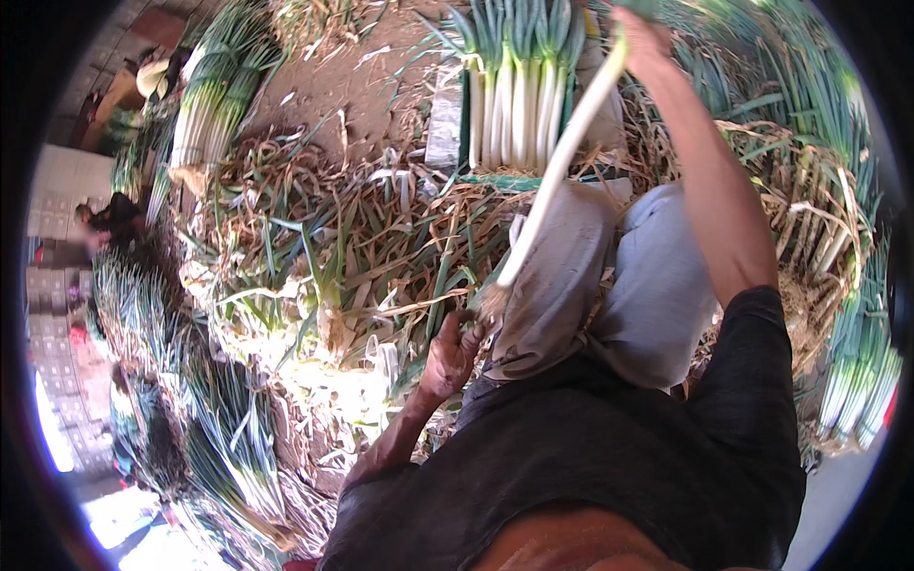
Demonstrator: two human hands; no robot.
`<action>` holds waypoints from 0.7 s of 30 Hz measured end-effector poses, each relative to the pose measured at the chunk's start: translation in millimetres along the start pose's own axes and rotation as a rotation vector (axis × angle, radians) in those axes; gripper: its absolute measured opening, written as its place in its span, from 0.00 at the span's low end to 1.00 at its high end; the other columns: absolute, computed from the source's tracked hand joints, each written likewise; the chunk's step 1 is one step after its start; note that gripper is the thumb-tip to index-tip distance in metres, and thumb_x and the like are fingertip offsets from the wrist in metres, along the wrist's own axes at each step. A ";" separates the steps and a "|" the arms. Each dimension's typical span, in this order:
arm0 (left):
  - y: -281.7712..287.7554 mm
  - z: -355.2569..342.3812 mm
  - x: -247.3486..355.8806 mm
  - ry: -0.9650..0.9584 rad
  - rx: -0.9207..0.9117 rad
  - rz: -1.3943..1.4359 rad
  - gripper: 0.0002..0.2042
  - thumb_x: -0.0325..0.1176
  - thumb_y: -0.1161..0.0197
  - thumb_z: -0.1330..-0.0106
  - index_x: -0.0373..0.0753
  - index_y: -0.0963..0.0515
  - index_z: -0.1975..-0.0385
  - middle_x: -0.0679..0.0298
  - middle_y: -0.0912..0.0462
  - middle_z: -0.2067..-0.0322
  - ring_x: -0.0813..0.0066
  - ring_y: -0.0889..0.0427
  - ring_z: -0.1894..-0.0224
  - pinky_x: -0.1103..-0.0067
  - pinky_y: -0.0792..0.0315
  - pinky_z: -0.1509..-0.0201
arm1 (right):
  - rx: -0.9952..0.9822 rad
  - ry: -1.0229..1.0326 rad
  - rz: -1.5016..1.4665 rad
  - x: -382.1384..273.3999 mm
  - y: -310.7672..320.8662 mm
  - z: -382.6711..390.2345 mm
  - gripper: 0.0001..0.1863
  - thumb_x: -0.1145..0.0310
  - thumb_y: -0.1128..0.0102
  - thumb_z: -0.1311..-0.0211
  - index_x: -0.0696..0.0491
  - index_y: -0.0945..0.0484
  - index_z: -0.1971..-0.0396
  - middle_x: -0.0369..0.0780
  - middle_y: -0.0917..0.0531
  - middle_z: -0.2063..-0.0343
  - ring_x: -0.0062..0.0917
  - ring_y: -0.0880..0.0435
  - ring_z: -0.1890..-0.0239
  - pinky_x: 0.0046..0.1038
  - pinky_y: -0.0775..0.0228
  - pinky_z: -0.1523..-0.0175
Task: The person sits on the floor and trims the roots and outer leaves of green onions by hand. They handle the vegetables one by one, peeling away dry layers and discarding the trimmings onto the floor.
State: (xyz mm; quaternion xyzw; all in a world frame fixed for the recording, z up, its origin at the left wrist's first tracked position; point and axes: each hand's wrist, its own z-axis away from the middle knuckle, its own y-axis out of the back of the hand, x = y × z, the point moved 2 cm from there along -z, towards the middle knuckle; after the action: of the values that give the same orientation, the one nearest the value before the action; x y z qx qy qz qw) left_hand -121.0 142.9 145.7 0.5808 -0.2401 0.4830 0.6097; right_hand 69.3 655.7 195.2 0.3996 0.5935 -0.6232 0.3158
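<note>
A long green onion (562,167) slants across the front of my knees, its white stalk running down to a rooted end. Its upper part is gripped by my right hand (645,43), raised at the top right with fingers closed. By the roots, beside my left knee, is my left hand (451,360). Its fingers are curled in, and whatever they may hold is too small to make out. Just ahead of my knees, peeled green onions (519,105) lie side by side in a green-edged holder (509,181), white ends toward me.
Stripped leaves and dry peelings (371,247) cover the ground to my left. Untrimmed green onions (819,219) are heaped at my right. Tied bundles (205,114) stand at the far left, with more green onions (228,428) below them. Another person (119,219) is at the left edge.
</note>
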 end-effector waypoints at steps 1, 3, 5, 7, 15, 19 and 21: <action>9.0 9.1 -3.2 0.244 -0.165 -0.092 0.20 0.45 0.48 0.35 0.34 0.33 0.53 0.56 0.23 0.81 0.73 0.23 0.77 0.75 0.31 0.72 | 0.082 0.014 0.047 0.7 21.9 -22.6 0.11 0.66 0.37 0.52 0.52 0.30 0.84 0.36 0.28 0.88 0.23 0.31 0.89 0.26 0.41 0.86; 7.3 39.6 -48.8 0.289 0.003 -0.083 0.16 0.43 0.49 0.35 0.35 0.29 0.60 0.52 0.24 0.81 0.69 0.22 0.76 0.72 0.31 0.73 | 0.085 0.047 0.104 -0.8 41.6 -31.2 0.12 0.68 0.35 0.52 0.56 0.30 0.77 0.39 0.26 0.82 0.25 0.28 0.85 0.29 0.36 0.82; 16.3 50.0 -98.6 0.309 0.048 -0.160 0.14 0.42 0.49 0.36 0.36 0.25 0.68 0.49 0.23 0.79 0.63 0.20 0.75 0.70 0.30 0.74 | 0.089 0.092 0.154 -15.0 46.6 -41.1 0.15 0.70 0.34 0.53 0.61 0.29 0.70 0.42 0.24 0.77 0.27 0.25 0.81 0.31 0.31 0.78; 28.9 38.4 -164.7 0.249 -0.071 -0.454 0.13 0.41 0.46 0.40 0.36 0.24 0.69 0.49 0.20 0.73 0.49 0.22 0.68 0.63 0.30 0.65 | 0.100 0.100 0.157 -19.6 42.4 -41.7 0.18 0.73 0.32 0.55 0.64 0.29 0.67 0.44 0.23 0.75 0.28 0.24 0.79 0.33 0.29 0.78; 41.8 -73.2 -9.7 -0.304 0.120 -0.305 0.10 0.27 0.45 0.45 0.36 0.25 0.62 0.49 0.24 0.65 0.54 0.24 0.59 0.64 0.30 0.55 | 0.129 0.131 0.393 -35.9 -18.9 38.2 0.13 0.68 0.36 0.53 0.54 0.31 0.86 0.37 0.29 0.89 0.23 0.30 0.89 0.26 0.40 0.86; -2.7 -110.8 56.5 -0.654 0.140 -0.262 0.17 0.30 0.41 0.44 0.33 0.30 0.54 0.49 0.24 0.66 0.54 0.23 0.64 0.69 0.27 0.61 | 0.142 0.144 0.270 -33.1 -26.1 44.5 0.13 0.70 0.35 0.55 0.53 0.31 0.87 0.36 0.29 0.89 0.22 0.32 0.92 0.25 0.42 0.87; -19.2 -113.1 58.2 -0.581 0.090 -0.261 0.20 0.32 0.39 0.44 0.33 0.31 0.51 0.49 0.24 0.66 0.54 0.23 0.65 0.67 0.27 0.63 | 0.131 0.085 0.258 -38.0 -36.0 55.0 0.12 0.69 0.34 0.55 0.53 0.30 0.86 0.36 0.28 0.89 0.21 0.31 0.90 0.24 0.41 0.86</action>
State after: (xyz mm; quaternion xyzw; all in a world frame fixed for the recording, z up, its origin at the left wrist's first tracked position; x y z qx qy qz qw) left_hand -110.3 270.0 162.5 0.7466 -0.3061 0.2250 0.5461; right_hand 49.7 601.6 244.6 0.5184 0.5081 -0.5972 0.3413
